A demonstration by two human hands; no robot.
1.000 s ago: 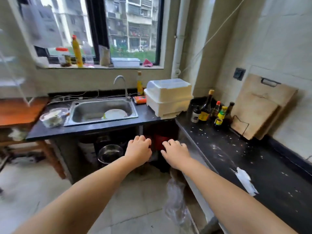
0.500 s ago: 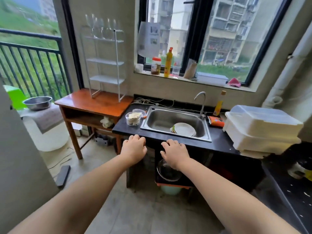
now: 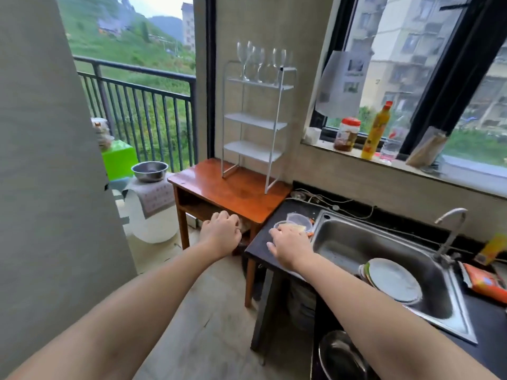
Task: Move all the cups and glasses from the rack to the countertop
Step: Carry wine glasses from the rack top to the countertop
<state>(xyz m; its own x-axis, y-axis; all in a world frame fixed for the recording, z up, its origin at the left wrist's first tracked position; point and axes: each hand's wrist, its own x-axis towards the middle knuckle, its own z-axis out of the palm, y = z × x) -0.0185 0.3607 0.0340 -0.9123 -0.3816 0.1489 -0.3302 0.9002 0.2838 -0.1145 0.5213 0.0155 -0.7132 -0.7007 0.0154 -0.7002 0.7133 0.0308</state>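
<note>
The wine glasses (image 3: 259,60) stand upright in a cluster on the top shelf of the white wire rack (image 3: 253,124), which sits on the wooden side table (image 3: 233,187) next to the dark countertop (image 3: 263,246). Your left hand (image 3: 220,234) hangs in front of that table, fingers loosely curled, holding nothing. Your right hand (image 3: 288,244) hovers over the countertop beside the sink (image 3: 384,259), fingers relaxed and empty, just before some plastic containers (image 3: 297,220).

The glasses (image 3: 258,60) crowd the rack's (image 3: 255,124) top shelf with open air above and in front, its two lower shelves bare, while tubs (image 3: 297,222) and the sink (image 3: 384,259) take up the near desk (image 3: 258,249).
</note>
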